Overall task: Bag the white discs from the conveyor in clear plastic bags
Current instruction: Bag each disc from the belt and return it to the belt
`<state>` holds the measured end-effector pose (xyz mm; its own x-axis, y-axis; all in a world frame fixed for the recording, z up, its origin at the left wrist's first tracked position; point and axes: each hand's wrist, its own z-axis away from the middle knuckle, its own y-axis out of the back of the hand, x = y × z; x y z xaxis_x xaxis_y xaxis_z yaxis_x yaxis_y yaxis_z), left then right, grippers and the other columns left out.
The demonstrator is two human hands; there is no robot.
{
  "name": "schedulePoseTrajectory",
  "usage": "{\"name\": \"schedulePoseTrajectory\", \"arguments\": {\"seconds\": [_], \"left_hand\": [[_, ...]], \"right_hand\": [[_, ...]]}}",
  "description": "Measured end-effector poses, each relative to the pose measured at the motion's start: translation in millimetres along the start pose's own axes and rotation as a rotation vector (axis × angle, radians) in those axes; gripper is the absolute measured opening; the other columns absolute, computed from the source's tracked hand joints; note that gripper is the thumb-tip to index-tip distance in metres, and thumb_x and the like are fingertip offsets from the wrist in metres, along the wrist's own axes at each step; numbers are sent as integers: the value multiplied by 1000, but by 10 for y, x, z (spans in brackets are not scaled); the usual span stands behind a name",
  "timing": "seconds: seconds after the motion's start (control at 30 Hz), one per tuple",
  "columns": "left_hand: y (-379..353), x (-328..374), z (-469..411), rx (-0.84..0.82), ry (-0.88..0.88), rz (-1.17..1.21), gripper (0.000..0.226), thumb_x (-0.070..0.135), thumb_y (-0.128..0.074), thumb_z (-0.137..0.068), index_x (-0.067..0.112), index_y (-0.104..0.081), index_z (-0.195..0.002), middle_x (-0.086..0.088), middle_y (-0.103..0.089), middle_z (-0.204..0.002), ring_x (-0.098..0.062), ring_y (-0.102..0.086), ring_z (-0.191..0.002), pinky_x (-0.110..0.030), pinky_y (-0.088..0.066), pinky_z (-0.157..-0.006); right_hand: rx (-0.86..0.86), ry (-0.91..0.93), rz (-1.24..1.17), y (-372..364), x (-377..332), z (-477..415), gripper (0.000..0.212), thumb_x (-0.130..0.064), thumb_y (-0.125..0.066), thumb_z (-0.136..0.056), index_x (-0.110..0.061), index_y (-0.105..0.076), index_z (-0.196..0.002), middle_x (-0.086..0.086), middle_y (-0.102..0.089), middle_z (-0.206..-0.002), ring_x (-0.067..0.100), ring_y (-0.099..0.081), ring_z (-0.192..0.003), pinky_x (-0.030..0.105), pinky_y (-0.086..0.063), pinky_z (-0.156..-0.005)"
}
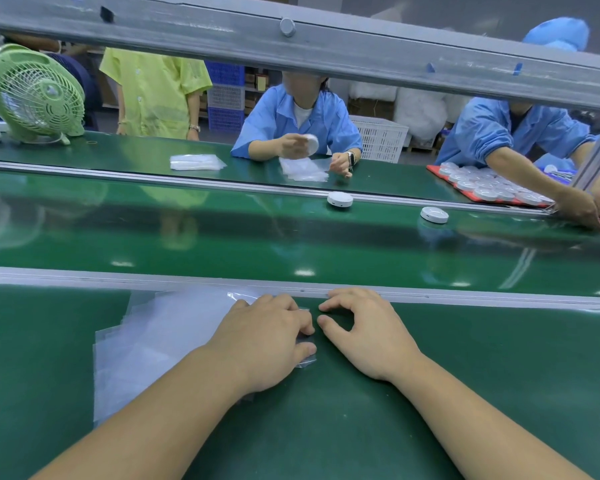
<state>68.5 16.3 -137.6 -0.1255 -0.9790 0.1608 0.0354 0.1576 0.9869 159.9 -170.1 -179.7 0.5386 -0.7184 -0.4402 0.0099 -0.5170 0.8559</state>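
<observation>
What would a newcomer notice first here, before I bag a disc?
Both hands sit low in the foreground: the left hand rests on a stack of clear bags, the right hand beside it on the green bench. Two white discs lie on the glossy conveyor belt beyond, right of centre.

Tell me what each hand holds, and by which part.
The left hand rests on the clear bags, fingertips at their right edge; a pinch cannot be told. The right hand holds nothing.

To your far left a green fan (32,93) stands on the far table. Opposite you are a person in a yellow coat (155,95) and two workers in blue coats (291,119), with a white crate (381,136) behind them. A grey beam (326,53) crosses overhead.
</observation>
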Motion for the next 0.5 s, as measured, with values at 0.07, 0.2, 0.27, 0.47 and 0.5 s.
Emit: {"name": "schedulePoseTrajectory", "arguments": {"seconds": [0.07, 0.2, 0.27, 0.47, 0.5], "left_hand": [[-3, -1, -1, 0, -1, -2, 35, 59, -44, -99, 43, -54, -129, 15, -46, -132, -13, -41, -127, -39, -33, -102], [-5, 2, -9, 1, -3, -4, 35, 59, -44, -99, 43, -54, -129, 15, -46, -132, -13, -41, -128, -39, -34, -102], [-6, 2, -11, 1, -4, -6, 35, 59, -44, -99, 43, -54, -129, 15, -46, -133, -13, -41, -128, -40, -35, -103], [-14, -5, -7, 3, -3, -4, 36, 59, -43, -99, 43, -54, -129, 15, -46, -132, -13, -41, -128, -40, -35, -103], [-12, -5, -8, 2, -4, -5, 35, 59, -43, -99, 43, -54, -129, 15, -46, -132, -13, -41, -128, -40, -35, -103]], "right_hand": [[1, 0, 2, -5, 3, 3, 44, -66, -47, -82, -43, -70, -111, -35, -53, -120, -3, -44, -127, 29, -32, -115], [-5, -11, -3, -2, 3, 0, 45, -68, -45, -81, -44, -70, -111, -34, -55, -123, -3, -43, -128, 28, -32, -114], [-8, -12, -2, 1, 4, -1, 44, -67, -47, -82, -43, -70, -111, -33, -56, -124, -3, -43, -128, 29, -32, -115], [-7, -16, 0, 0, -6, -2, 51, -70, -43, -79, -43, -70, -112, -31, -58, -126, -3, -43, -128, 29, -31, -116], [-6, -15, 3, 1, -7, -3, 51, -71, -42, -78, -43, -70, -111, -32, -57, -125, -3, -43, -128, 28, -31, -115]]}}
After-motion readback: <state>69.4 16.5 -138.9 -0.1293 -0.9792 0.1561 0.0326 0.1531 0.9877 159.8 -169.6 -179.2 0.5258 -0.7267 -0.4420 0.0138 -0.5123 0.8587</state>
